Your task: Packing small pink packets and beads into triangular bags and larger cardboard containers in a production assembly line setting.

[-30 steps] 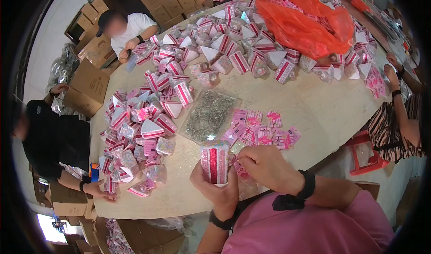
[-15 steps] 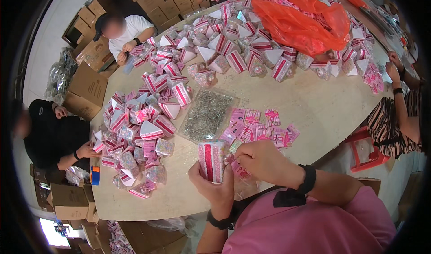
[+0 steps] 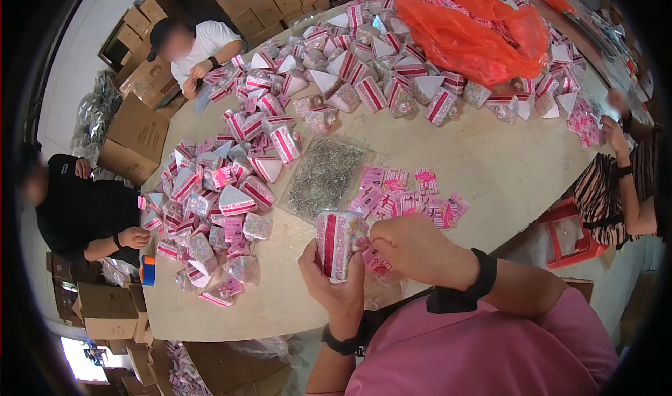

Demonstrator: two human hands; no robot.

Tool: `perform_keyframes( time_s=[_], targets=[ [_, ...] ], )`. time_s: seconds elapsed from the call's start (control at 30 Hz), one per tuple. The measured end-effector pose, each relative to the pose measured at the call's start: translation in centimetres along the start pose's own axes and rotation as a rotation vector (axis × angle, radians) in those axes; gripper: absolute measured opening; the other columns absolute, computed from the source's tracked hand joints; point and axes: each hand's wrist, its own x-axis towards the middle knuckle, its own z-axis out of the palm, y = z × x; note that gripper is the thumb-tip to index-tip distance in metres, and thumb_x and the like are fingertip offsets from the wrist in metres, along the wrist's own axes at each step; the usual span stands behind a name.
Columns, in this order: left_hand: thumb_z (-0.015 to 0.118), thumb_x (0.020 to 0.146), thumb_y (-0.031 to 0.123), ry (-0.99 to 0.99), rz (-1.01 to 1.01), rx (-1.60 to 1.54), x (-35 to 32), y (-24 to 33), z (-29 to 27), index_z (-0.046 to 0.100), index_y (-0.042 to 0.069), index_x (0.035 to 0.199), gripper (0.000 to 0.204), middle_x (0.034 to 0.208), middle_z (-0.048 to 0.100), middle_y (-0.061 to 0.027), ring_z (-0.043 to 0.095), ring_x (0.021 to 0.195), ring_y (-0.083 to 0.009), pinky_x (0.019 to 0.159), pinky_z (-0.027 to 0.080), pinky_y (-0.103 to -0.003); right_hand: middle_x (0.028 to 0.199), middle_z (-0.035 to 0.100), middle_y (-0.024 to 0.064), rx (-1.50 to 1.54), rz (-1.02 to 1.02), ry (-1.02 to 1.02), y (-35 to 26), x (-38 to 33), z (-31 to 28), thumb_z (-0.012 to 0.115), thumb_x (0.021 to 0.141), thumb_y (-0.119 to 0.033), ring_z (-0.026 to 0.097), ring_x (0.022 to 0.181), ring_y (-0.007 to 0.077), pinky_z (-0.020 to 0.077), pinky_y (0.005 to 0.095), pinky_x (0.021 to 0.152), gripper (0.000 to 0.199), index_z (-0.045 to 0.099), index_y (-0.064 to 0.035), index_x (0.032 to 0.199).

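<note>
My left hand point(image 3: 327, 287) grips a decorative cake slice point(image 3: 333, 247), pink and white with a dark pink stripe and a speckled side. Thumb and fingers press on its two sides, holding it up over the table's near edge. Against its speckled right side, my right hand point(image 3: 416, 249) is closed in a pinch; what lies between the fingertips is too small to make out. A pink printed card point(image 3: 378, 263) shows just under the right hand. Beyond the hands is a flat clear bag or tray of thin silver pins point(image 3: 323, 175), beside several loose pink cards point(image 3: 406, 203).
Heaps of similar cake slices point(image 3: 238, 200) cover the table's left and far sides. A red plastic bag point(image 3: 469, 32) rests on the far heap. Co-workers sit around the table point(image 3: 504, 165). A blue-and-orange tape roll point(image 3: 148, 270) is at the left edge; cardboard boxes point(image 3: 135, 140) stand beyond.
The cake slice has turned in my left hand, showing more of its speckled side, and shifted slightly right. My right hand stays pinched beside it. At left, a co-worker's hand has drawn back from the heap.
</note>
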Motion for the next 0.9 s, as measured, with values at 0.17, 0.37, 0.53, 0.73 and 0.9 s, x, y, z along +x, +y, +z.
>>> perform_keyframes(
  time_s=[0.17,0.37,0.53,0.73,0.9],
  targets=[
    [0.075,0.07,0.007,-0.003,-0.034,-0.024,0.1,-0.2,0.1,0.048,-0.004,0.118,0.055,0.103,0.052,-0.0143,0.053,0.092,-0.0231,0.081,0.044,-0.034,0.068,0.058,0.0164,0.024,0.061,-0.097,-0.2,0.4,-0.6,0.052,0.081,-0.01,0.06,0.066,0.0346,0.0462,0.0437,0.058,0.012,0.058,-0.0019,0.075],
    [0.07,0.074,0.006,-0.09,-0.057,0.042,0.7,0.8,-0.3,0.046,-0.004,0.118,0.051,0.108,0.052,-0.0121,0.053,0.098,-0.0202,0.088,0.043,-0.033,0.073,0.061,0.017,-0.176,-0.068,-0.138,-0.1,0.6,-0.5,0.054,0.079,-0.01,0.061,0.07,0.0366,0.0469,0.0453,0.06,0.01,0.059,-0.0018,0.081],
    [0.077,0.069,0.01,-0.013,-0.071,-0.127,0.4,-0.4,-0.4,0.046,-0.001,0.112,0.054,0.1,0.05,-0.0104,0.052,0.09,-0.0185,0.081,0.044,-0.031,0.075,0.063,0.0195,-0.18,-0.123,-0.275,-0.7,1.2,-1.4,0.06,0.074,-0.008,0.063,0.072,0.0382,0.0485,0.0464,0.062,0.013,0.061,0.0007,0.085],
    [0.076,0.071,0.014,-0.046,-0.185,-0.153,1.3,-0.4,-0.7,0.048,0.001,0.109,0.049,0.086,0.051,-0.0028,0.048,0.072,-0.0098,0.067,0.043,-0.025,0.067,0.057,0.0182,-0.149,-0.108,-0.364,-1.7,1.8,-1.5,0.053,0.08,-0.013,0.059,0.066,0.0377,0.0445,0.0469,0.06,0.014,0.059,-0.0016,0.075],
    [0.076,0.071,0.015,-0.092,-0.269,-0.116,1.6,-0.4,-0.6,0.052,0.001,0.108,0.046,0.082,0.052,-0.002,0.048,0.069,-0.0089,0.063,0.043,-0.024,0.066,0.056,0.0192,-0.144,-0.167,-0.414,-1.3,2.0,-1.3,0.053,0.08,-0.012,0.057,0.065,0.039,0.0428,0.0476,0.059,0.014,0.057,-0.0015,0.073]
  ],
)
